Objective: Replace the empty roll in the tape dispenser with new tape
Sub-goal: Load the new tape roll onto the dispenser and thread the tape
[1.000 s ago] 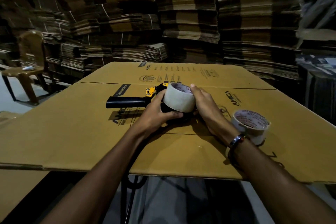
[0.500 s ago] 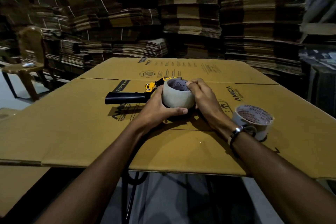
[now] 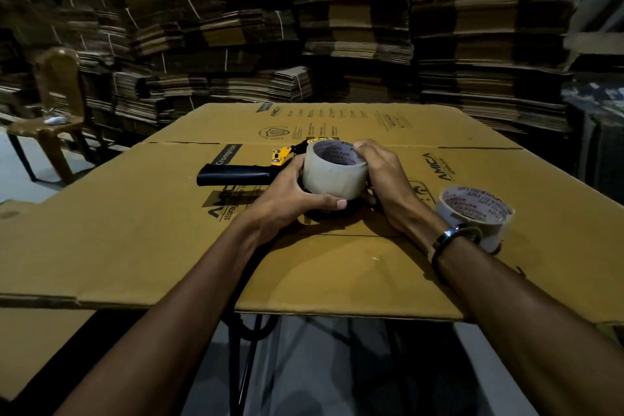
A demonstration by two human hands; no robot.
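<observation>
1. The left hand (image 3: 287, 194) curls its fingers round the left and near side of a tape roll (image 3: 334, 174), thumb laid along the roll's lower near edge.
2. The right hand (image 3: 385, 179) closes on the roll's right side, fingertips hooked over its far rim.
3. Between the two hands the roll stands upright, open core facing up, printed lettering visible inside the core.
4. It sits on the head of the tape dispenser (image 3: 256, 172), which lies on its side; whether the roll is fully seated cannot be told.
5. The dispenser's black handle points left, and a yellow part shows just beyond the left hand.
6. A second tape roll (image 3: 476, 216) rests to the right, near the right wrist with its bracelet (image 3: 452, 236).
7. Everything lies on a flattened cardboard sheet (image 3: 135, 230).
8. Stacks of folded cartons (image 3: 354, 27) fill the far side; a chair (image 3: 57, 101) stands far left.
</observation>
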